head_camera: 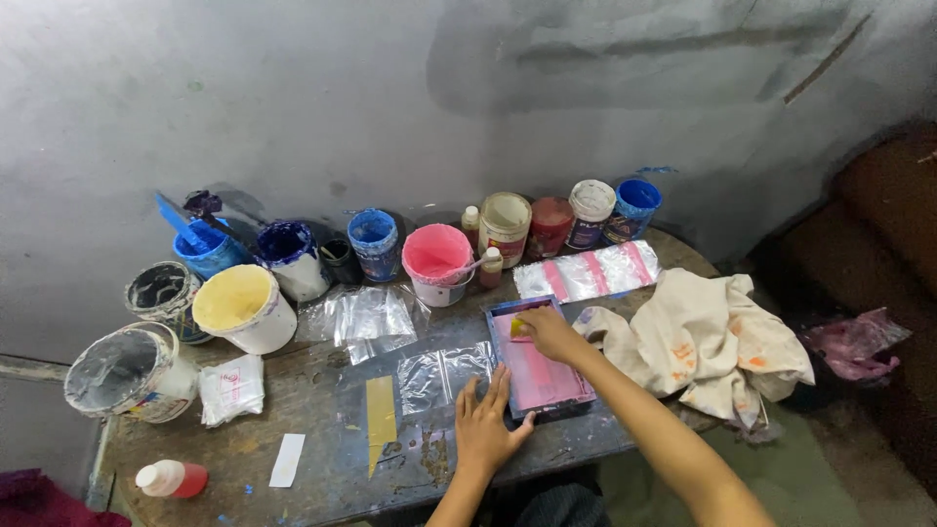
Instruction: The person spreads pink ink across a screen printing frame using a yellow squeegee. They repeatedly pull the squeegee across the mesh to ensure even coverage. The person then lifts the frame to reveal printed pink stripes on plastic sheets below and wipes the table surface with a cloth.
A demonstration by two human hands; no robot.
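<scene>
A small blue-framed printing screen (566, 390) smeared with pink ink lies on the worn table (322, 468). My left hand (486, 422) rests flat with fingers spread against the screen's near left edge, next to a clear plastic bag (444, 373). My right hand (547, 332) is at the screen's far end, fingers closed on a small yellow piece (516, 326), pressed onto the pink mesh.
Several paint tubs line the wall: a pink one (436, 262), a yellow one (241, 305), blue ones (373, 239). More clear bags (371, 317), pink-striped bags (586, 273), a stained cloth (708, 342), a yellow strip (381, 415) and a red bottle (174, 478) lie about.
</scene>
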